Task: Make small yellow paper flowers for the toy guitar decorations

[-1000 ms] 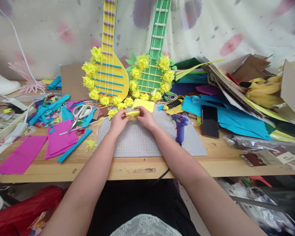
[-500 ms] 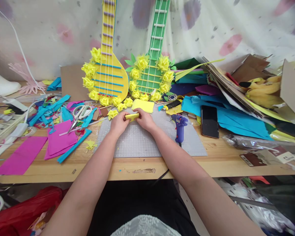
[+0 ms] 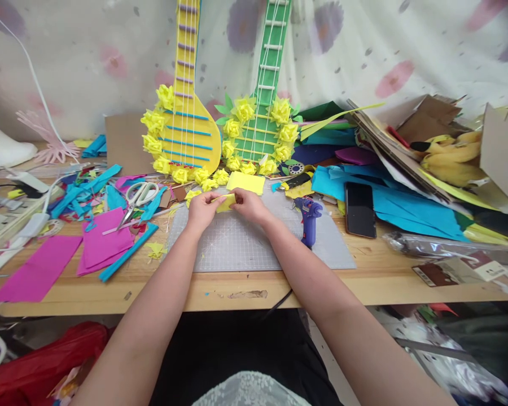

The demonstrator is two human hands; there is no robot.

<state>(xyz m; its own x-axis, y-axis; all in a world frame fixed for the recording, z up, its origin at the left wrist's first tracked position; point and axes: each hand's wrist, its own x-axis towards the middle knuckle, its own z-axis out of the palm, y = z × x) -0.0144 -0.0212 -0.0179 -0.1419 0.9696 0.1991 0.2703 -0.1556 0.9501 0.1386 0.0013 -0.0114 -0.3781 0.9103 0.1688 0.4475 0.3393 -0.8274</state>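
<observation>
A small piece of yellow paper [image 3: 226, 203] is pinched between my two hands above the grey cutting mat [image 3: 237, 248]. My left hand [image 3: 202, 211] grips its left end, and my right hand [image 3: 250, 205] has its right end. Just behind my hands lies a flat yellow paper sheet [image 3: 246, 183]. Loose yellow paper flowers [image 3: 209, 184] sit to the left of that sheet. A blue glue gun [image 3: 309, 221] stands on the mat, right of my right hand.
Two paper guitars, one yellow [image 3: 198, 132] and one green [image 3: 258, 132], lean at the back with yellow flowers on them. Scissors [image 3: 138, 200], pink paper [image 3: 105, 239] and scraps lie left. A phone [image 3: 360, 210], blue paper [image 3: 415, 208] and stacked cardboard [image 3: 400, 149] are right.
The yellow paper has tilted so more of its face shows, and my fingers have shifted along it. My left hand has moved slightly. The glue gun stays in place.
</observation>
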